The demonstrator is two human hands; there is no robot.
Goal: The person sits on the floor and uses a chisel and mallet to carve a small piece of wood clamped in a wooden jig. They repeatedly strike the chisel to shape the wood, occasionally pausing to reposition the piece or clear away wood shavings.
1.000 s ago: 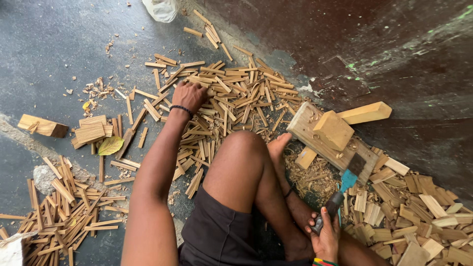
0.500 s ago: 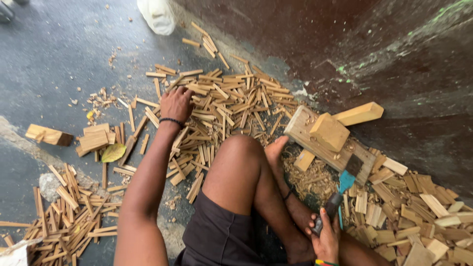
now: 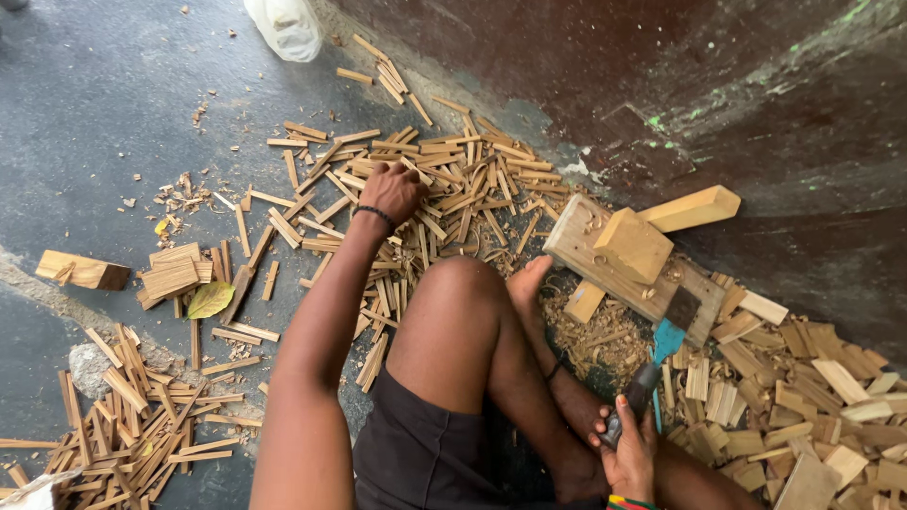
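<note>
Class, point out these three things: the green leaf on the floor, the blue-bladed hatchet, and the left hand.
green leaf (image 3: 209, 299), head view, middle of the leaf
blue-bladed hatchet (image 3: 669, 337), head view, blue blade
left hand (image 3: 392, 189), head view, back of the hand

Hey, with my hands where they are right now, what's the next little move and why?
Probably close the left hand around a few thin wooden sticks: it rests on that pile, while the right hand holds the blue-bladed chopper beside the wooden chopping block.
</note>
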